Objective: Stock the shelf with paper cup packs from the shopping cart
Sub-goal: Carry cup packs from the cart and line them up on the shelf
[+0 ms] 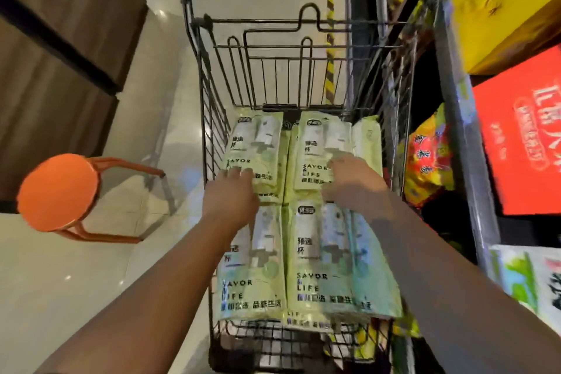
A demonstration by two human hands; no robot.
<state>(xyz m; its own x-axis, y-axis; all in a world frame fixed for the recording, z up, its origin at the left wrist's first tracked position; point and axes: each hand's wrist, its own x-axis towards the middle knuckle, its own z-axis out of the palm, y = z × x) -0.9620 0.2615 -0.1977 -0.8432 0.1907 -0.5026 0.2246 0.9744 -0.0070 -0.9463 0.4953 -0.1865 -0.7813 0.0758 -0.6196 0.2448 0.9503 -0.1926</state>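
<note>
Looks straight down into the shopping cart (212, 130), parked just beside the shelf (464, 161) on the right. Counts four paper cup packs on the top layer, in a two-by-two block: far-left pack (255, 143), far-right pack (315, 146), near-left pack (258, 267), near-right pack (328, 258). Notes pale green wrap with "SAVOR LIFE" print on each. Logs a fifth pack (367, 143) against the cart's right wall, plus further pack edges showing under the near pair. Finds every visible pack inside the cart.

Reaches both bare arms in above the near pair. Lays the left hand (230, 197) on the near end of the far-left pack, fingers straight and relaxed on the wrap, curled round nothing. Lays the right hand (352, 182) on the near end of the far-right pack, fingers spread and extended, thumb out toward the seam between the two far packs; shows no closed grasp. Flags motion blur on both hands: contact with the wrap looks likely, not certain.

Records on the shelf a yellow box (501, 3) above a red box (522, 136), and bright snack bags (425, 161) lower down behind the cart's wire. Logs an orange stool (57, 191) on the pale tiled floor (91, 282), left of the cart and apart from it.
</note>
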